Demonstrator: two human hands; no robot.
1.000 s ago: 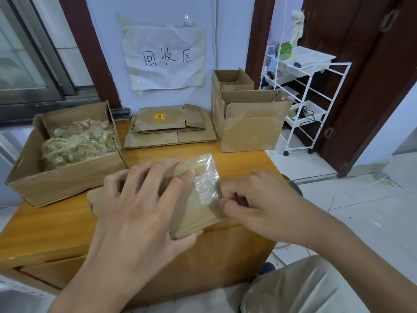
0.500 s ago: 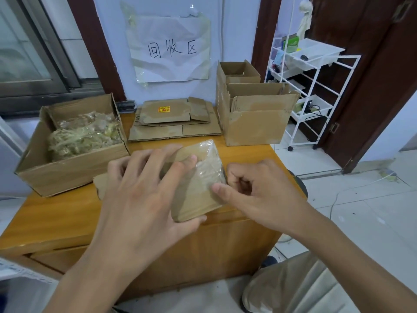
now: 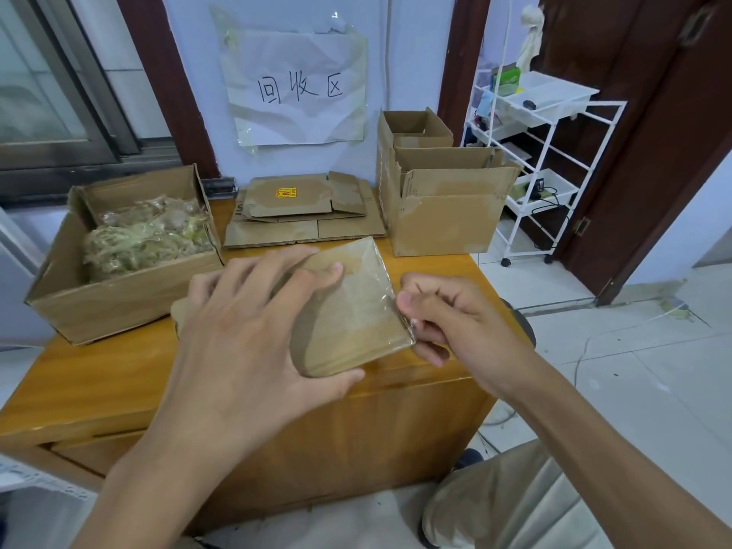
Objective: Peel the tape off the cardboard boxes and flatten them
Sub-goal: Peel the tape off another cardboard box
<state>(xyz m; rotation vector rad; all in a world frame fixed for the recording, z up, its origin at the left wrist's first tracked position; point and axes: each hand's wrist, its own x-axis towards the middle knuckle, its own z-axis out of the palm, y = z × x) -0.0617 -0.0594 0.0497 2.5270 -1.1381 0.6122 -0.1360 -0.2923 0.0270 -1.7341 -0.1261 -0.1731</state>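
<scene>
Head view: a small flat brown cardboard box [image 3: 348, 311], its top covered in clear glossy tape [image 3: 356, 283], lies at the front edge of the orange-brown wooden table [image 3: 99, 374], toward its right corner. The left hand [image 3: 253, 334] grips the box, fingers spread over its top and thumb hooked against its near edge. The right hand [image 3: 447, 318] has its curled fingers and thumb pinching the tape at the box's right edge. Along the back edge sits a stack of flattened brown cardboard boxes [image 3: 305, 215]. At the left edge stands an open brown carton holding crumpled tape [image 3: 126, 251]; at the back right corner stand two open empty brown cartons [image 3: 443, 200].
</scene>
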